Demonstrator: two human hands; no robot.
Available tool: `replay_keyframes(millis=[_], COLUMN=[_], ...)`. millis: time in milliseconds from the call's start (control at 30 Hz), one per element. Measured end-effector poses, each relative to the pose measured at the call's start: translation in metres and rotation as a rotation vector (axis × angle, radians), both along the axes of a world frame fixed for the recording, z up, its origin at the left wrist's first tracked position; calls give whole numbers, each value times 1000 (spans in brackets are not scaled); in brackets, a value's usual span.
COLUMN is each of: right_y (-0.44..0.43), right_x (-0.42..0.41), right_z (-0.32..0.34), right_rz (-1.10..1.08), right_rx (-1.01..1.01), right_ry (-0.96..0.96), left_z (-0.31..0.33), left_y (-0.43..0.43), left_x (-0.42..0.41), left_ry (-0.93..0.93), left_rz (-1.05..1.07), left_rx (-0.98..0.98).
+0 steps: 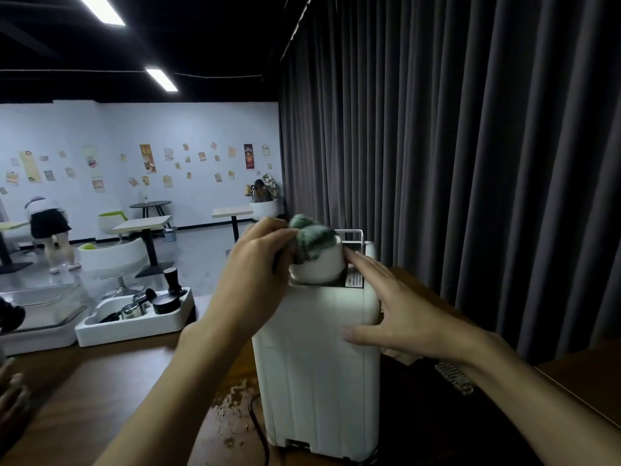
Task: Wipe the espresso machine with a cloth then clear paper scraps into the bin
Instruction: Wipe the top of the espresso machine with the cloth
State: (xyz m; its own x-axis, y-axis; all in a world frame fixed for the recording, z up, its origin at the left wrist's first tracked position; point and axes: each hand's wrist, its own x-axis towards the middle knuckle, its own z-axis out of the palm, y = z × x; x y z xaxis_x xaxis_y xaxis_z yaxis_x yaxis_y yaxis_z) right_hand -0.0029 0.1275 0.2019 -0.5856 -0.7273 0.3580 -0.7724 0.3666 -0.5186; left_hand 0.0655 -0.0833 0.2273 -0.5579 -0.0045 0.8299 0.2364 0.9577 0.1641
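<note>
Wooden counter [100, 381] — left hand [255, 264] grips cloth [311, 235] atop espresso machine [316, 364].

Curtain [470, 163] crowds my right. White tray [134, 327] stands left. Open counter [100, 381] between it and machine [316, 364]: passable.

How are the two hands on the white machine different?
The left hand is curled and grips the green-grey cloth; the right hand is flat and holds nothing. The left hand is up at the espresso machine's top; the right hand rests lower, over its upper corner. Both are bare.
</note>
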Motion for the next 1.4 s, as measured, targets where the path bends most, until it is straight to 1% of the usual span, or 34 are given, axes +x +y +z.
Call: replay_keyframes(millis=[67, 233, 300, 400, 533, 633, 800, 867, 967, 1067, 1200, 1267, 1400], right_y=[0, -1, -1, 0, -5, -4, -2, -1, 2, 0, -13, -30, -64], right_x=[-1, -7, -9, -9, -1, 0, 3, 0, -6, -13, -18, -9, 15], right_z=[-2, -6, -5, -5, -8, -9, -9, -10, -20, -38, -49, -51, -50], right_rz=[6, -4, 24, 66, 54, 56, 64, 64, 103, 93, 63, 2, 14], right_rx=[-12, 10, 11, -95, -225, -238, -245, -245, -293, -266, -223, -178, -21], right_ry=[-9, 22, -42, -196, -253, -264, -274, -236, -231, -188, -179, -147, -75], left_z=[-2, -7, -13, -38, -80, -106, -127, -123, -114, -110, -106, -99, -78], left_y=[-4, 12, 3, -1, 15, 31, 62, 52, 37, 43, 32, 11, -30], left_x=[3, 10, 17, 36, 40, 34, 26, 25, 28, 27, 20, 17, 15], left_ry=[5, 16, 27, 60, 213, 274, 183, 220, 297, 267, 215, 173, 54], left_rz=[51, -41, 0, 55, 85, 115, -23, 20, 145, 163, 105, 139, 173], left_rx=[50, 48, 119, 180, 321, 411, 285, 369, 625, 751, 882, 884, 910])
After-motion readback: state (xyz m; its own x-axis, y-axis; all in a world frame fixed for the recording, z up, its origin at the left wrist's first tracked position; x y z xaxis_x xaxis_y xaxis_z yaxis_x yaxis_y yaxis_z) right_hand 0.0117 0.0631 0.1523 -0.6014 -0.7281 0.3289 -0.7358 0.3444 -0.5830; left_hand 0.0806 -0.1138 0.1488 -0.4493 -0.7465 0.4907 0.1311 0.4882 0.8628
